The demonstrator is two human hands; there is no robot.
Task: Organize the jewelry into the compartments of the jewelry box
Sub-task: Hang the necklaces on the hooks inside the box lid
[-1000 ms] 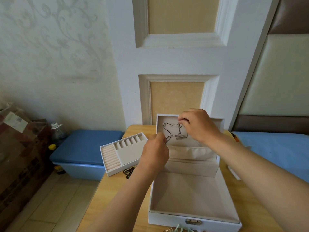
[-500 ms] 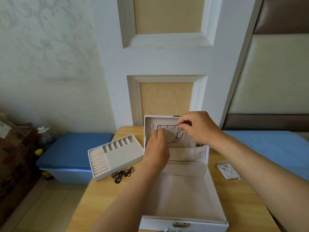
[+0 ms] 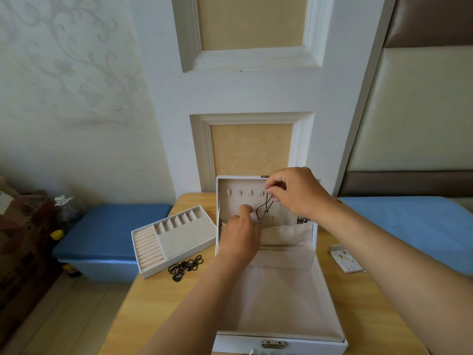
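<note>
I am pinching the black cord necklace (image 3: 267,207) between the thumb and forefinger of my right hand (image 3: 298,194), holding its upper end beside the row of small hooks (image 3: 239,192) inside the upright lid of the jewelry box (image 3: 238,344). The cord is hanging in a loop against the lid's beige lining, with a pale pendant dangling just above the fabric pocket (image 3: 286,235). My left hand (image 3: 239,237) is reaching into the lid lower down with its fingers curled, the tips lying right beside the loop. I cannot tell whether they are gripping the cord or only touching the lining. The box is sitting open on the wooden table (image 3: 153,316). Its lift-out tray (image 3: 184,237) is lying to the left, a tangle of black jewelry (image 3: 185,267) resting just in front of it. A card of earrings (image 3: 345,260) is lying to the right of the box.
</note>
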